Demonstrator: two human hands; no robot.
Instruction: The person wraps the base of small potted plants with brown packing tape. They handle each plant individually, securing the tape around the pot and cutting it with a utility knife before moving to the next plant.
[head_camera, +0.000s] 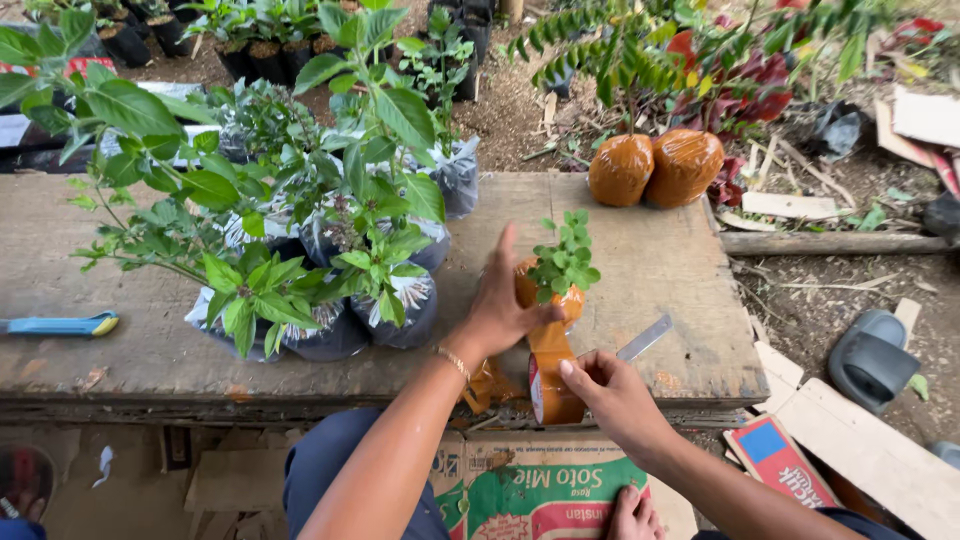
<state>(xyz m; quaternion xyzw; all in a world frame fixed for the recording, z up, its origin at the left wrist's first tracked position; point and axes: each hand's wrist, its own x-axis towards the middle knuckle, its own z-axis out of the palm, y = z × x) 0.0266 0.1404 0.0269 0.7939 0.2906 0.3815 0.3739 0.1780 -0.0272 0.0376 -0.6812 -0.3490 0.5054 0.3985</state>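
On worn wooden bench (120, 350), your left hand (500, 305) steadies small green seedling w/ brown-taped root ball (560, 275); right hand (610, 395) grips brown tape roll (548, 385). Tape pulled too hard could tip seedling, bending stem.

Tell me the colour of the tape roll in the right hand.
Brown tape roll, seen in the head view.
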